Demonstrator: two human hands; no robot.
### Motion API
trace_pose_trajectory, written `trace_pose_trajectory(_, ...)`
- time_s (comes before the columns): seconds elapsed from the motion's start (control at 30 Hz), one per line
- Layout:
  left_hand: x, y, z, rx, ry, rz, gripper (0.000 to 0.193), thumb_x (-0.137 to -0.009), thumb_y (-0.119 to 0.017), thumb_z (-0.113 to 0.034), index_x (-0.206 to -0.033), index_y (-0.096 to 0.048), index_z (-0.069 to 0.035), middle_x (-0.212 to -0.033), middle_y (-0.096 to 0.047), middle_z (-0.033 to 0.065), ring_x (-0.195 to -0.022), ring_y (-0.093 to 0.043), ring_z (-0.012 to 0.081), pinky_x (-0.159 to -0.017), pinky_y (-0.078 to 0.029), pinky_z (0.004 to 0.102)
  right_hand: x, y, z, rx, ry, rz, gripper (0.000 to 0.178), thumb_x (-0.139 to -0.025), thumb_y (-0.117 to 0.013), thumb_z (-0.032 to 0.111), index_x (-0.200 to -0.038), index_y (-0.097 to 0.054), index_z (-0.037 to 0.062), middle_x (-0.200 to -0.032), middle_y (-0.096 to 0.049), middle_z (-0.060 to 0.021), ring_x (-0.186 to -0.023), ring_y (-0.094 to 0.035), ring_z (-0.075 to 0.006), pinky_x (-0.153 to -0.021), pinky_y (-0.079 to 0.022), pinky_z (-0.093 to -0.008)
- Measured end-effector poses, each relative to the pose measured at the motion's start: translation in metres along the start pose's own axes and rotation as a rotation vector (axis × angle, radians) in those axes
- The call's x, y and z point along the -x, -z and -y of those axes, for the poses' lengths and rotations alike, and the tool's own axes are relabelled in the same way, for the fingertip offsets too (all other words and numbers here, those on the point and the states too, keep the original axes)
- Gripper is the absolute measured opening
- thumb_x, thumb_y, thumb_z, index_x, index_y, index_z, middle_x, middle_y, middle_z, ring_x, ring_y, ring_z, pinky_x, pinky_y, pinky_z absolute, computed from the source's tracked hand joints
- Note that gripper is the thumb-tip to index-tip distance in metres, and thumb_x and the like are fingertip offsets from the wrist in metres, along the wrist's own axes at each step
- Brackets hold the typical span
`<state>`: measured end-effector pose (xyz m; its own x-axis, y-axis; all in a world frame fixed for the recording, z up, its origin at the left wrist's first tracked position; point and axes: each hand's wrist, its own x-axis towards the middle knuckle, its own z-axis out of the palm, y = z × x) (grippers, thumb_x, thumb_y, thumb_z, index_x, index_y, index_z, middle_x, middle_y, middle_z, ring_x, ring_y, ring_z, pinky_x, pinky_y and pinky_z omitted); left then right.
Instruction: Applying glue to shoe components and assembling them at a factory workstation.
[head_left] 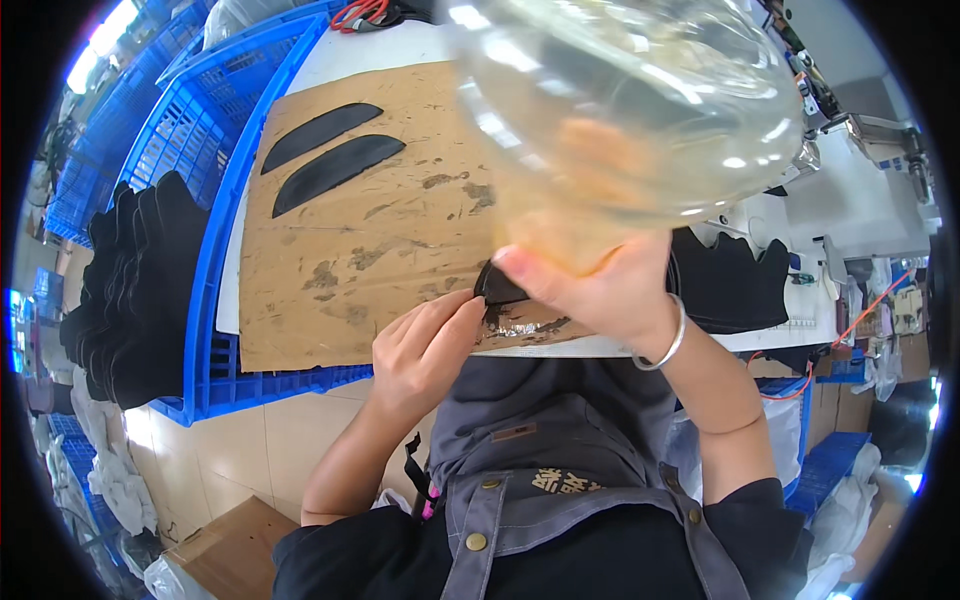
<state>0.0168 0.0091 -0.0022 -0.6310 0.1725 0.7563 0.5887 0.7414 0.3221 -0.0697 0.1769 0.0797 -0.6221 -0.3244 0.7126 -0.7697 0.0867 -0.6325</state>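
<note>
Clear container held in grip of right hand | left hand touches black piece, cannot tell if pinching | cardboard beneath

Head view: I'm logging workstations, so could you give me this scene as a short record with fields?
Left hand: fingertips at the edge of a black piece
Right hand: gripping a clear bottle by its narrow part
Work surface: stained cardboard sheet
Upper left on sheet: two black curved pieces
Far left: blue crate, layered black pieces
Partly hidden: black piece, by right hand
</note>
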Motion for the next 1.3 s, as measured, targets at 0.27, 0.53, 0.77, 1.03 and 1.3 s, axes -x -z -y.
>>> trace_pose_trajectory(0.27,0.0,0.0,0.001,0.032,-0.002,-0.013,0.028,-0.068,-0.069,0.002,-0.096,-0.064,0.001,-0.09,-0.066,0.0126,-0.072,-0.067,0.0244,-0.061,-0.054,0.0312,0.03,0.088,-0.007,0.221,-0.248,-0.131,0.045,-0.074,-0.08,0.011,-0.112,-0.059,-0.002,-0.101,-0.066,-0.0096,-0.09,-0.064,-0.0153,-0.081,-0.052,-0.0302)
trace_pose_trajectory(0.53,0.001,0.001,0.001,0.034,0.008,-0.018,0.027,-0.069,-0.069,0.002,-0.095,-0.065,0.0,-0.089,-0.067,0.0119,-0.071,-0.067,0.0237,-0.059,-0.054,0.0305,0.013,0.063,0.014,-0.151,-0.086,-0.176,0.062,-0.086,-0.066,0.029,-0.132,-0.038,-0.0021,-0.118,-0.056,-0.0224,-0.106,-0.059,-0.0312,-0.092,-0.049,-0.0416)
trace_pose_trajectory(0.77,-0.001,0.0,-0.001,0.016,0.005,-0.016,0.028,-0.068,-0.07,0.003,-0.096,-0.065,0.0,-0.089,-0.067,0.0116,-0.071,-0.067,0.0238,-0.06,-0.054,0.0308,0.016,0.02,0.013,-0.002,-0.085,0.251,0.078,-0.075,-0.078,0.01,-0.136,-0.03,-0.0003,-0.118,-0.057,-0.0205,-0.108,-0.059,-0.0269,-0.092,-0.049,-0.0404)
trace_pose_trajectory(1.03,-0.001,0.002,-0.001,0.012,0.0,-0.002,0.026,-0.071,-0.072,0.001,-0.096,-0.065,-0.001,-0.091,-0.067,0.0124,-0.071,-0.067,0.0231,-0.059,-0.054,0.0312,0.04,0.088,-0.013,0.052,-0.174,0.001,0.074,-0.076,-0.075,0.004,-0.136,-0.033,-0.0019,-0.12,-0.057,-0.0195,-0.11,-0.059,-0.0267,-0.095,-0.048,-0.04)
trace_pose_trajectory(1.3,-0.028,0.021,-0.014,0.025,0.245,0.051,0.028,-0.067,-0.081,-0.011,-0.085,-0.06,-0.005,-0.091,-0.065,0.0089,-0.079,-0.063,0.0266,-0.067,-0.05,0.0343,0.08,0.181,0.0,0.004,-0.24,-0.462,0.049,-0.094,-0.054,0.029,-0.132,-0.044,-0.0008,-0.126,-0.054,-0.0216,-0.115,-0.056,-0.0338,-0.101,-0.044,-0.045)
